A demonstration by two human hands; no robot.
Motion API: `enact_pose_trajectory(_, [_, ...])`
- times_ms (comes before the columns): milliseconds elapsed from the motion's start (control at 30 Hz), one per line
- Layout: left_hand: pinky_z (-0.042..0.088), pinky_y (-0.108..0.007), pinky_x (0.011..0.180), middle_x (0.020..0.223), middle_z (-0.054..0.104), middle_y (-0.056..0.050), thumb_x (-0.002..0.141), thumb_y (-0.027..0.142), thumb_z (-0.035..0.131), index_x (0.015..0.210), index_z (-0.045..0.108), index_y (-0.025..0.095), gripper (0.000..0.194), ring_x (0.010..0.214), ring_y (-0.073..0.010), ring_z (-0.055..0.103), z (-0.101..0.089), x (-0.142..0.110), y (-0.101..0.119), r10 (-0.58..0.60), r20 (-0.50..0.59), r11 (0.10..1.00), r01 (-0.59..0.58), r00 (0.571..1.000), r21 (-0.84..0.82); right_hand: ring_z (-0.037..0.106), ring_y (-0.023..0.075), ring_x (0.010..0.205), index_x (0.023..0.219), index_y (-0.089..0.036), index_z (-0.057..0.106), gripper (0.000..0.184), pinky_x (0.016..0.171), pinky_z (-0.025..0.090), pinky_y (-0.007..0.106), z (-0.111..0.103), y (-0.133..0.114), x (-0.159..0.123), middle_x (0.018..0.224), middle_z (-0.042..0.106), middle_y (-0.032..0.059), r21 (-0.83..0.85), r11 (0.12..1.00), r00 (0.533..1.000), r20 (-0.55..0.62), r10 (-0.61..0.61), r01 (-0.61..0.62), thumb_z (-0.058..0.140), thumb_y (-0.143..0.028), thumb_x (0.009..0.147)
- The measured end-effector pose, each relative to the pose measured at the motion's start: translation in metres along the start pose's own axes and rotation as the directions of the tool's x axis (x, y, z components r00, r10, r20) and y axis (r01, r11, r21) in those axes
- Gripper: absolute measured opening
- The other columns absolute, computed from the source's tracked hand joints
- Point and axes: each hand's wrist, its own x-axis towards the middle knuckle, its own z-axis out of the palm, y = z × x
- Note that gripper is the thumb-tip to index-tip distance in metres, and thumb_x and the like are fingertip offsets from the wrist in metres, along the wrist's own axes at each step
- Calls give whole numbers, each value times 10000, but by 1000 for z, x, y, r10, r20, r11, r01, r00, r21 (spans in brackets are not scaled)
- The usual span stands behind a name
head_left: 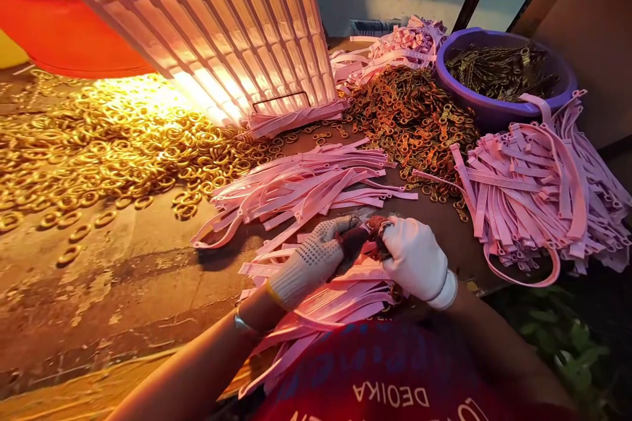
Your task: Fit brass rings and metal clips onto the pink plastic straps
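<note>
Both gloved hands met over the near part of the desk (153, 283), fingertip to fingertip. The left hand (318, 253), in a dotted knit glove, had its fingers bent inward into a pinch; the right hand (415, 258), in a white glove, was curled the same way from the other side. Dark fingertips covered whatever small piece lay between them, so I could not tell what either hand gripped, if anything.

Pink straps (336, 306) lay loose right under the hands, with a strap bundle (316, 177) just beyond and a larger strap heap (543, 187) to the right. Bronze links (409, 125) were piled on the far side, beside a purple basin (486, 108), while gold rings (123, 138) spread across the left.

For close fingertip work like this, I judged it best to steady the piece with one hand and let the other make small, unhurried movements. Keeping any strap flat and untwisted would help, as would raising the wrists slightly so the loose strips beneath did not snag. Thick gloves probably dulled touch, so turning the piece toward the light seemed wise.
</note>
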Motion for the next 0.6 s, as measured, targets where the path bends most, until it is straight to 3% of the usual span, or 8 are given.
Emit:
enact_pose_trajectory(100, [456,-241,591,692,628,-9,919,344,590,803,654,199,197,601,-139,536,-2,1,-5,200,23,932,-198,980,303,556,249,648,778,-201,632,133,566,383,351,5,-8,-1,735,656,124,-106,992,996,-52,-78,73,551,-186,881])
enact_pose_trajectory(167, [498,-280,724,829,705,-40,895,280,591,837,692,205,139,734,-178,610,-5,4,-8,272,75,878,-279,959,389,549,249,643,771,-204,630,164,554,378,352,7,-9,-3,743,663,131,-139,989,994,-87,-68,55,527,-162,891])
enact_pose_trajectory(267, [472,-268,652,739,675,-24,899,248,552,789,677,198,174,644,-160,563,-7,3,-13,207,94,906,-227,974,358,597,257,738,895,-184,671,154,637,456,355,1,-9,-6,863,707,145,-98,994,997,-65,-51,45,530,-129,870])
enact_pose_trajectory(367, [390,-234,532,659,618,1,920,260,527,786,661,185,204,534,-121,443,-7,-2,-17,122,40,948,-128,992,291,633,252,793,1041,-170,666,241,702,480,344,-8,-8,-8,926,722,129,-16,996,993,73,-92,93,544,-99,845])
enact_pose_trajectory(467, [379,-229,530,709,652,-12,932,311,535,831,685,171,228,562,-123,457,-5,-7,-23,129,32,945,-132,991,300,635,240,716,1004,-171,662,252,618,425,329,-7,-9,-8,813,712,102,-19,995,978,189,-92,98,539,-63,812])
enact_pose_trajectory(600, [469,-271,666,755,717,-37,905,334,571,792,720,170,249,685,-174,600,1,-6,-31,181,35,915,-181,983,361,623,237,713,882,-156,644,139,595,374,328,11,-7,-13,777,697,124,-26,979,967,165,-193,200,528,-94,837])
